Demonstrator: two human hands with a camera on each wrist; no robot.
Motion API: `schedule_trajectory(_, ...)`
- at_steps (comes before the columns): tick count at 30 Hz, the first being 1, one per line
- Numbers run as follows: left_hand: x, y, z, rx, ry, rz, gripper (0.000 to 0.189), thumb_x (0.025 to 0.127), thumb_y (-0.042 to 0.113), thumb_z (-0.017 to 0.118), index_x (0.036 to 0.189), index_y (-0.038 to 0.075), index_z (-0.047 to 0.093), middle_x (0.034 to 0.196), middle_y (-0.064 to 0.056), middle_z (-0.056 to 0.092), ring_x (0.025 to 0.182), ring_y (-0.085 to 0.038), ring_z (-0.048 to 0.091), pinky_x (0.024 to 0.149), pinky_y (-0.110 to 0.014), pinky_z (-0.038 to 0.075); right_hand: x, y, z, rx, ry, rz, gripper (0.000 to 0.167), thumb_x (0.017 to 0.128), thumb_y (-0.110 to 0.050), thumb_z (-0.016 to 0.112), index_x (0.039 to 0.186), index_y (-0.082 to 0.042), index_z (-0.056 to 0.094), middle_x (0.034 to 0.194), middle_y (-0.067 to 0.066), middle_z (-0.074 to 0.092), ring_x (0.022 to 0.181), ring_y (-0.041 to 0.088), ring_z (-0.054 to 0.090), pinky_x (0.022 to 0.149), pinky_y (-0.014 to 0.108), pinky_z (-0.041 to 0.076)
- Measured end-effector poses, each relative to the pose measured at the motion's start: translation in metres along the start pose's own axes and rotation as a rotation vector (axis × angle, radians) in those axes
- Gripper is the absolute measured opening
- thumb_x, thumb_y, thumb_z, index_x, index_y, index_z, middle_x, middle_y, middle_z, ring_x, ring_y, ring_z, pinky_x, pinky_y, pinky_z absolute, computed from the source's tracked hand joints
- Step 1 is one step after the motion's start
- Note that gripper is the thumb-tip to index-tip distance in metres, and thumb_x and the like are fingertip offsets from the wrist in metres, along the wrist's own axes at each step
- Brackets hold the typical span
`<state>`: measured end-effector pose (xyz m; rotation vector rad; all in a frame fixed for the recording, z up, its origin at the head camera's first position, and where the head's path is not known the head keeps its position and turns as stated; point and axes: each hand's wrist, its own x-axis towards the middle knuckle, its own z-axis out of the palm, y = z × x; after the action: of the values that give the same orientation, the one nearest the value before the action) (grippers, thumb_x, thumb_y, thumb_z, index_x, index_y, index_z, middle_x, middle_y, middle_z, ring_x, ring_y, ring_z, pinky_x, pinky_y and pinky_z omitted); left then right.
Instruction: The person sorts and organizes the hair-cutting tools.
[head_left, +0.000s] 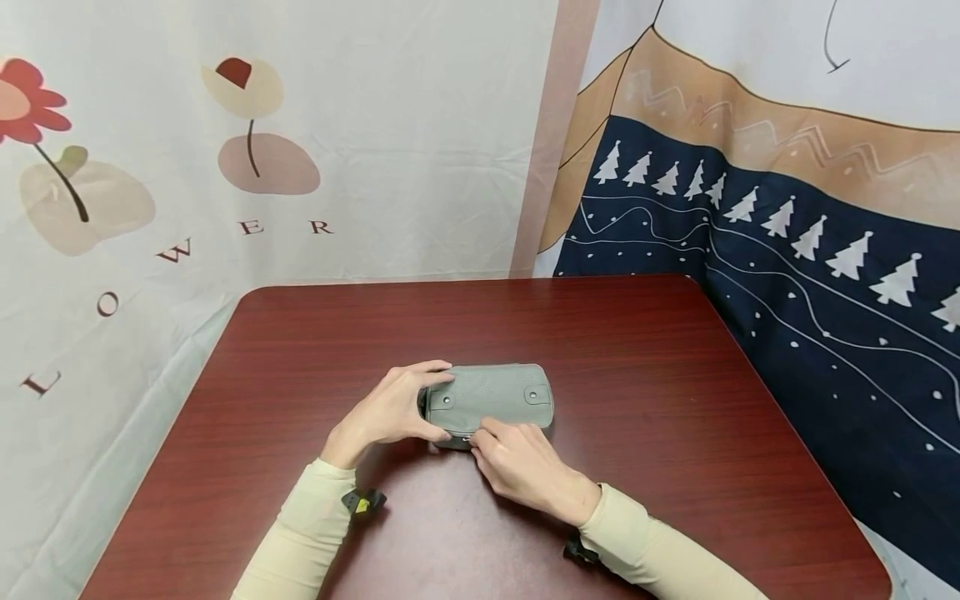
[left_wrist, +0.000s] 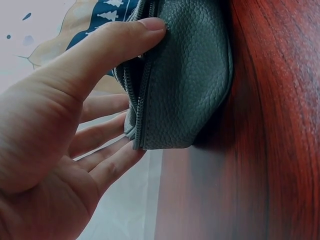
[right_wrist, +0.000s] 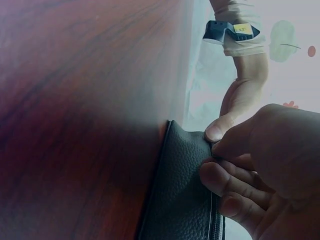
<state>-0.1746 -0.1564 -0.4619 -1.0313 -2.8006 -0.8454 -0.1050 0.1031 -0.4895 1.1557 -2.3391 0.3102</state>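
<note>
A grey-green pebbled leather zip pouch [head_left: 491, 393] lies on the table, two snap-studded tabs on its upper face. My left hand [head_left: 386, 408] holds its left end, thumb on the near side and fingers spread around the far side. In the left wrist view the zipper teeth [left_wrist: 140, 107] are parted at that end, leaving a dark gap under the thumb. My right hand [head_left: 525, 467] pinches the zipper pull at the pouch's near edge, close beside the left thumb; the fingertips mostly hide the pull. Closed zipper teeth [right_wrist: 216, 227] run on past the right fingers in the right wrist view.
The reddish-brown wooden table [head_left: 637, 358] has rounded far corners. Behind it hangs a pale curtain [head_left: 420, 125] with flower prints, and at the right a dark blue cloth [head_left: 787, 333] with white trees. Each wrist carries a small black camera [head_left: 364, 502].
</note>
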Motion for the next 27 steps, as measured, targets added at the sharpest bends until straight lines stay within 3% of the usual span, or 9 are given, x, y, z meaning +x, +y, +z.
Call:
schedule_trajectory(10, -0.001, -0.001, -0.001, -0.005, -0.006, -0.006, 0.085, 0.07, 0.031, 0.105, 0.145, 0.002, 0.075, 0.154, -0.013, 0.072, 0.135, -0.029, 0.076, 0.112, -0.047, 0.063, -0.003, 0.006, -0.002, 0.058, 0.027, -0.042, 0.02, 0.091, -0.026, 0.091, 0.097, -0.015, 0.076, 0.088, -0.007, 0.067, 0.063, 0.005, 0.059, 0.054, 0.021, 0.049)
schedule_trajectory(17, -0.001, -0.001, -0.002, -0.008, -0.012, -0.005, 0.086, 0.07, 0.031, 0.105, 0.145, 0.001, 0.074, 0.155, -0.014, 0.072, 0.135, -0.03, 0.076, 0.112, -0.049, 0.063, -0.002, 0.023, -0.01, 0.189, 0.057, -0.103, 0.037, 0.089, -0.032, 0.093, 0.113, -0.01, 0.076, 0.107, -0.003, 0.072, 0.095, 0.015, 0.066, 0.086, 0.03, 0.057)
schedule_trajectory(27, 0.0, -0.001, -0.002, -0.005, -0.038, -0.026, 0.086, 0.072, 0.034, 0.104, 0.146, 0.003, 0.074, 0.157, -0.013, 0.07, 0.137, -0.03, 0.074, 0.112, -0.049, 0.062, 0.001, 0.057, -0.023, 0.215, -0.079, -0.023, 0.072, 0.092, -0.05, 0.089, 0.146, -0.007, 0.067, 0.144, 0.007, 0.067, 0.138, 0.029, 0.063, 0.12, 0.05, 0.052)
